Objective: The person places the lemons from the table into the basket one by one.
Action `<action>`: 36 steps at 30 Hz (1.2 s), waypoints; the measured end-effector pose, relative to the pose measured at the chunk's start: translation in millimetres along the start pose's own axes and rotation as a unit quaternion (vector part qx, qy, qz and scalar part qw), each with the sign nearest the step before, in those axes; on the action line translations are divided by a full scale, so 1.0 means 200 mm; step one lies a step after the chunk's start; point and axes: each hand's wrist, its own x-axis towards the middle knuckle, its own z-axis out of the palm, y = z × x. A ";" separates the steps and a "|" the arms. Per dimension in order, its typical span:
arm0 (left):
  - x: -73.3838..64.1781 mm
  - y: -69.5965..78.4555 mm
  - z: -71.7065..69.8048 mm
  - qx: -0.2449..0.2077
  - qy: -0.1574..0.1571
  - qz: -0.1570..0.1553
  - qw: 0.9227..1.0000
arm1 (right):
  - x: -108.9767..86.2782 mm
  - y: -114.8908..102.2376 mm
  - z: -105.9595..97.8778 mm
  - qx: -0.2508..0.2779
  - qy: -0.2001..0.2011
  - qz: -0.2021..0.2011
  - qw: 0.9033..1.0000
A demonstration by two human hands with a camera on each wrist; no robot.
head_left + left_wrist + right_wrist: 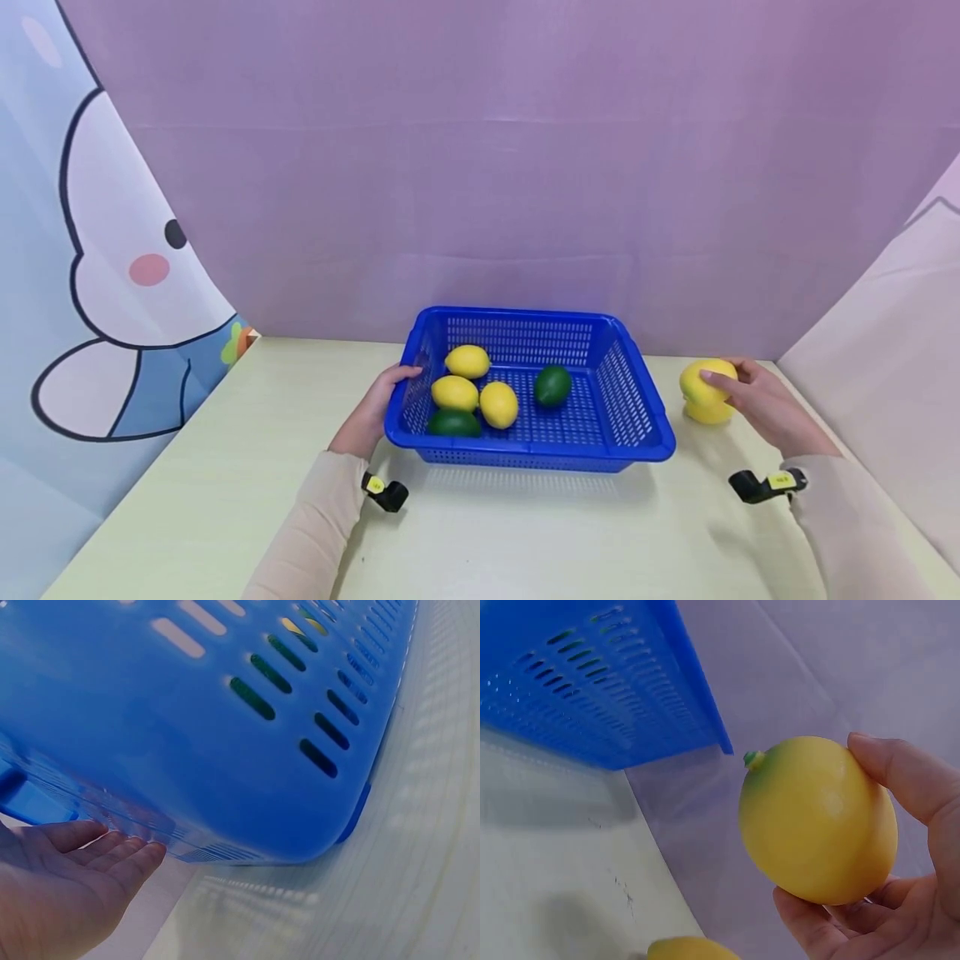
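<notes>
A blue plastic basket (525, 448) holds several yellow lemons (467, 362) and two dark green fruits (552, 386), which look like avocados or limes. My left hand (372, 410) grips the basket's left side, its thumb over the rim; in the left wrist view its fingers (131, 862) touch the outer wall. Off to the right, my right hand (771, 402) holds a yellow mango (817, 821) with a green stem end, thumb on one side and fingers on the other. Below that mango, another yellow fruit (708, 412) sits on the table, partly hidden behind it.
The pale table (510, 533) runs back to a purple cloth wall (487, 183). A cartoon-printed cloth (112, 250) hangs at the left, and a whitish wall (892, 358) rises close beyond the right hand. Each wrist wears a small black camera (750, 486).
</notes>
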 end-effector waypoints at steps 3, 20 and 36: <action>-0.01 0.00 0.00 0.004 0.004 -0.008 1.000 | 0.01 -0.03 0.01 0.009 -0.005 0.004 1.000; -0.01 -0.01 0.00 0.003 0.007 -0.022 1.000 | 0.07 -0.17 0.07 0.045 -0.005 0.001 0.999; -0.02 0.00 0.01 0.002 0.015 -0.025 1.000 | 0.12 -0.30 0.15 0.041 0.016 0.008 0.999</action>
